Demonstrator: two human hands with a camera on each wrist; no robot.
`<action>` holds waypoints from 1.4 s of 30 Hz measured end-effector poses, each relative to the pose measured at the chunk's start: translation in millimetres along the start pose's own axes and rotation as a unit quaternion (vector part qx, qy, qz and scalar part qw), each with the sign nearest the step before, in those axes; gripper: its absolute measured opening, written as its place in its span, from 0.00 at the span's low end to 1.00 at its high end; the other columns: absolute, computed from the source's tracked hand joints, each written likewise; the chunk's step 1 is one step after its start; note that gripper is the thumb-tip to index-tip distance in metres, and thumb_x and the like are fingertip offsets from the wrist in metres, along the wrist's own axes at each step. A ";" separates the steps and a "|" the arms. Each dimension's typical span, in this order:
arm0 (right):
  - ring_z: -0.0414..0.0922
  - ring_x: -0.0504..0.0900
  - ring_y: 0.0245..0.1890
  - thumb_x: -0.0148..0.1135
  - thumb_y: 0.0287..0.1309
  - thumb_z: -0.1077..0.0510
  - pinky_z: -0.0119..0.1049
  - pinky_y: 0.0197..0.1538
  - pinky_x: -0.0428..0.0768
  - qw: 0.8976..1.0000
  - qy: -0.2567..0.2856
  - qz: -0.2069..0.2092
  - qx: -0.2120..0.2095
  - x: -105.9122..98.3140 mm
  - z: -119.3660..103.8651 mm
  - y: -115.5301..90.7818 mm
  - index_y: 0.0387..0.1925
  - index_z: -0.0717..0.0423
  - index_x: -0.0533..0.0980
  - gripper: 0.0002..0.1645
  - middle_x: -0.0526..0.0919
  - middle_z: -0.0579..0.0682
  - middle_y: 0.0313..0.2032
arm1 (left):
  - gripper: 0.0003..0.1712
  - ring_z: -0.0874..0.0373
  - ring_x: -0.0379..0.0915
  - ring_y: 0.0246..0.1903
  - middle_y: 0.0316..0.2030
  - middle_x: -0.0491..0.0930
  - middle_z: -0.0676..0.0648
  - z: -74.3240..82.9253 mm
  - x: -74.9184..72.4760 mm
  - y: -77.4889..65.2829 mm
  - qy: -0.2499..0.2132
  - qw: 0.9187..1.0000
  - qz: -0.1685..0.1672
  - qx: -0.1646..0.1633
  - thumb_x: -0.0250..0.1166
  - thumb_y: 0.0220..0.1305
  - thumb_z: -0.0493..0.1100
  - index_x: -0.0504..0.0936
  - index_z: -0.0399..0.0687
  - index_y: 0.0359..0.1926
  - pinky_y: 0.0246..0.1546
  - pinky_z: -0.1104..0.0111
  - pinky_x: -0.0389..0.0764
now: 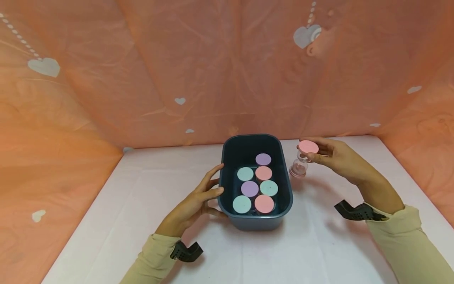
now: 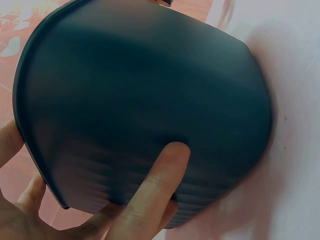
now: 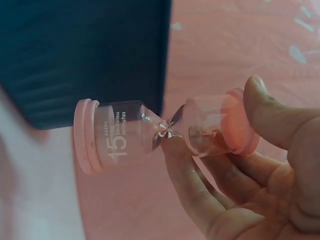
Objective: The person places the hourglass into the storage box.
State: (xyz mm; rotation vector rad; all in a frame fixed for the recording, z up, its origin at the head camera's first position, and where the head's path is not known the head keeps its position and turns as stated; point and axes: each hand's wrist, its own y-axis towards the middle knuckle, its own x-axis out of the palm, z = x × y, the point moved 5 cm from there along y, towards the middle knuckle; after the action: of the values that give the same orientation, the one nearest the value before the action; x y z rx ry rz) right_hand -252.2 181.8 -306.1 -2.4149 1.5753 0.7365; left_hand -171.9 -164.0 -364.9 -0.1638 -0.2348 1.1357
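Observation:
A dark blue-grey bin [image 1: 255, 223] stands on the white table, holding several hourglasses upright with round pink, mint [image 1: 242, 204] and purple [image 1: 250, 189] caps. My left hand [image 1: 198, 199] rests against its left side, fingertips at the rim and wall; in the left wrist view its fingers [image 2: 150, 190] lie straight along the wall. Right of the bin, my right hand [image 1: 330, 154] grips a pink-capped hourglass [image 3: 120, 135] by its upper end, thumb and fingers around it. White print on the clear glass reads "15 minutes". Its lower cap hangs close over the table in the head view.
An orange-pink sheet [image 1: 213, 79] with pale hearts forms the back and both sides around the table [image 1: 142, 189]. Black straps [image 1: 358, 212] with cameras sit at both sleeve cuffs. The bin's far end shows bare floor beside the purple cap.

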 end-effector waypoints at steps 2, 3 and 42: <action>0.24 0.80 0.50 0.62 0.67 0.56 0.18 0.51 0.78 1.000 -0.011 0.002 -0.008 -1.9 -8.6 2.0 0.69 0.59 0.67 0.32 0.82 0.31 0.50 | 0.37 0.35 0.53 0.72 0.75 0.47 0.43 -0.5 0.2 -0.3 0.001 1.000 -0.002 0.001 0.57 0.72 0.50 0.52 0.84 0.74 0.49 0.38 0.80; 0.24 0.79 0.51 0.62 0.67 0.56 0.17 0.51 0.77 1.000 -0.014 0.003 -0.010 -3.1 -13.1 3.1 0.69 0.59 0.67 0.32 0.82 0.30 0.50 | 0.38 0.35 0.53 0.72 0.75 0.47 0.43 -0.7 0.4 -0.5 0.001 1.000 -0.003 0.001 0.57 0.72 0.50 0.51 0.84 0.74 0.49 0.38 0.80; 0.50 0.78 0.59 0.62 0.66 0.61 0.43 0.66 0.76 0.989 0.029 -0.114 -0.089 66.2 -62.7 72.6 0.65 0.58 0.68 0.28 0.78 0.56 0.57 | 0.38 0.34 0.51 0.72 0.76 0.44 0.44 0.5 4.9 2.7 -0.010 1.000 -0.010 -0.004 0.57 0.72 0.48 0.51 0.83 0.74 0.48 0.37 0.80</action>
State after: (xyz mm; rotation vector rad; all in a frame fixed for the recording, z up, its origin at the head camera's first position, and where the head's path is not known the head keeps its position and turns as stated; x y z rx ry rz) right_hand -276.3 72.1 -274.9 -2.7068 1.2702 0.7992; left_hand -172.4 -158.4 -364.7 -0.1568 -0.2587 1.1163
